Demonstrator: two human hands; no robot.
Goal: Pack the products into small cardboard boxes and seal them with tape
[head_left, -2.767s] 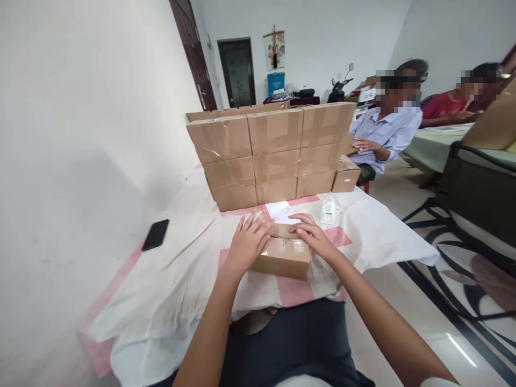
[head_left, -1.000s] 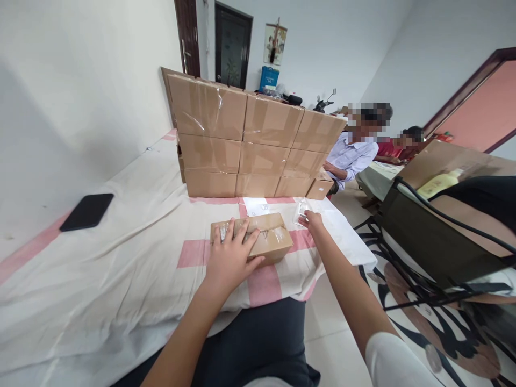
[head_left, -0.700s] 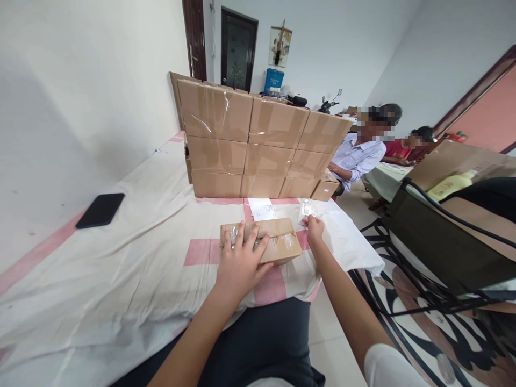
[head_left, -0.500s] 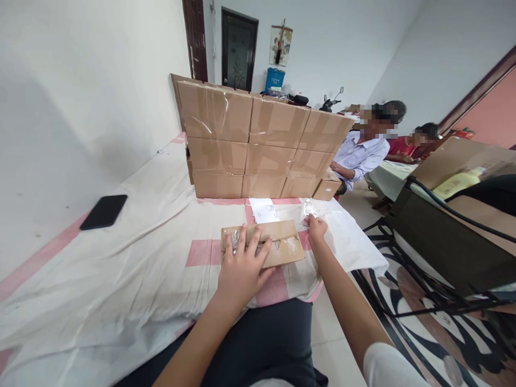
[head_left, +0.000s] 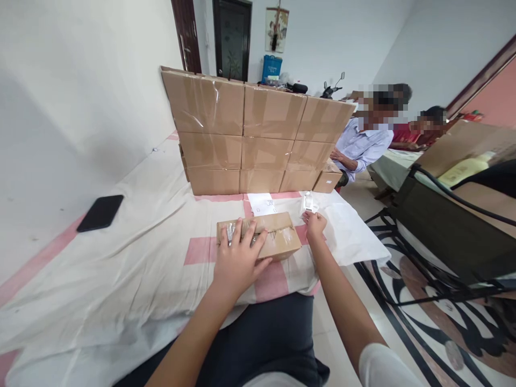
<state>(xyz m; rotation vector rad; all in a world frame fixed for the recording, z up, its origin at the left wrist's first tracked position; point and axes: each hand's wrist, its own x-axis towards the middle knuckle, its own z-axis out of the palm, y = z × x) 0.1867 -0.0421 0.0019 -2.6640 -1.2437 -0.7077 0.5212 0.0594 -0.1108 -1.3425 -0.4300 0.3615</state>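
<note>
A person's left hand (head_left: 238,262) spreads wide over a taped cardboard box (head_left: 278,236), fingers resting on the left part of its top. The box lies directly beneath those fingers, its long axis running left to right across them, its free end reaching out toward the right hand (head_left: 315,226). That hand, the nearer by far to a small white item (head_left: 308,202), has its fingers drawn narrow at the item's near edge, just off the box's right end. Whether they grip it or merely touch it cannot be told (the fingertips blend into its pale edge).

Just past the left fingertips, beyond the box, lies a white sheet (head_left: 262,203), its print too small to read and its near edge behind the box. The left hand hides much of the box's near face; whether the thumb presses there is unclear.
</note>
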